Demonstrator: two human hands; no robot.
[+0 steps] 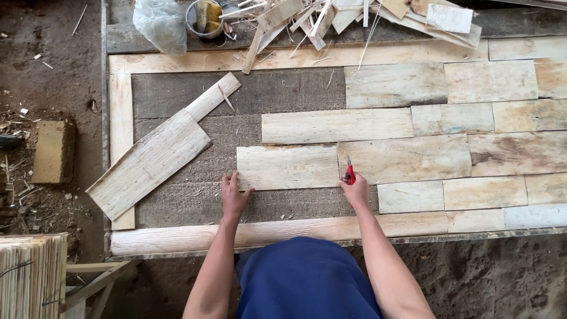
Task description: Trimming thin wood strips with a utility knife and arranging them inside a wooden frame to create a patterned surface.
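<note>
The floor [53,65] was bare brown dirt, strewn with chips and splinters at the left, where a yellowish block [53,150] lay. A low workbench [118,35] of dark boards ran across the scene, with a clear plastic bag [159,23], a small tin [204,16] and a heap of offcuts [354,18] along its far edge. A stack of thin slats [32,274] stood at the near left, in even daylight.

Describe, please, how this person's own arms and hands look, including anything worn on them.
Both arms are bare along all their visible length, with no sleeves. The left hand and right hand wear no gloves, and no watch, ring or bracelet shows. A dark blue cloth garment covers the body between them.
</note>
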